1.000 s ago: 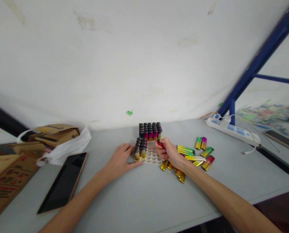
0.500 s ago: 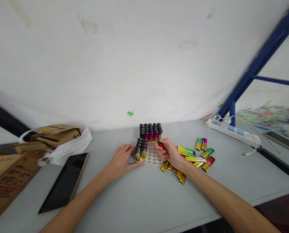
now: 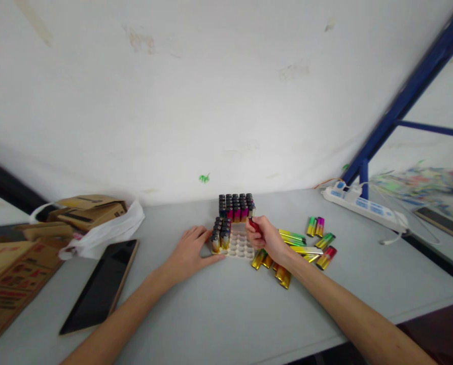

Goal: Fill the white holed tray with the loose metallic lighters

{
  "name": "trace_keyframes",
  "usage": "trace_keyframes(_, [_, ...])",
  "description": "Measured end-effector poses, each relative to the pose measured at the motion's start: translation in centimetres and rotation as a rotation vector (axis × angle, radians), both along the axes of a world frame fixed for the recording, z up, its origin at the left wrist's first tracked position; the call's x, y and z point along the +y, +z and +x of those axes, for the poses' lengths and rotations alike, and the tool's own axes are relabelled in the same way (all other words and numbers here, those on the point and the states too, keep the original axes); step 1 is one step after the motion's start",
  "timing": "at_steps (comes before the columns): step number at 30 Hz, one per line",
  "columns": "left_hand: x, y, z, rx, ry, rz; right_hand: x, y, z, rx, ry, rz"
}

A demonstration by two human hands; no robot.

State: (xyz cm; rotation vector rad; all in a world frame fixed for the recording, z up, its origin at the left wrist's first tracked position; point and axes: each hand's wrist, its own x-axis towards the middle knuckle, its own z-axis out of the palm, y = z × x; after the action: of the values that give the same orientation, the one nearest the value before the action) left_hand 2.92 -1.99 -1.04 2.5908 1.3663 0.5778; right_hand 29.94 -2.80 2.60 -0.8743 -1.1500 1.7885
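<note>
And there's the tray (image 3: 242, 248), between left hand (image 3: 188, 251) and right hand (image 3: 266, 238), pieces (image 3: 220, 238) standing in it, loose ones (image 3: 326, 257) rightward, tablet (image 3: 100, 286) out left.

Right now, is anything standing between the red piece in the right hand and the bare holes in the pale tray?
Nothing visible does. The right hand holds the red piece near the right edge of the pale tray; the standing cylinders are left of and behind the bare holes.
</note>
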Motion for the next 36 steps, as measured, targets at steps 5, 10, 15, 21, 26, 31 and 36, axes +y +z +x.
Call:
trace_keyframes(5, [0.0,0.0,0.0,0.000,0.000,0.002,0.0,0.1,-0.4,-0.122,-0.063,0.255])
trace_keyframes(10, [-0.1,0.0,0.1,0.000,-0.009,0.016,-1.1,0.2,-0.1,-0.528,-0.073,0.787])
trace_keyframes(15, [-0.2,0.3,0.2,0.043,-0.020,0.009,-1.9,0.0,-0.2,-0.825,-0.051,1.037])
trace_keyframes(21, [-0.3,0.4,0.3,0.052,-0.020,0.000,-2.1,-0.6,-0.5,-0.844,-0.013,1.064])
trace_keyframes(26, [-0.2,0.2,0.3,0.051,-0.018,0.010,-2.5,0.0,-0.9,-1.001,0.091,1.112])
trace_keyframes(31, [-0.1,0.2,0.3,0.030,-0.020,0.018,-2.4,0.3,-2.5,-1.272,0.113,1.130])
trace_keyframes(36, [0.1,-0.1,0.1,0.030,-0.019,0.018,-1.8,1.1,-1.2,-1.289,0.152,1.097])
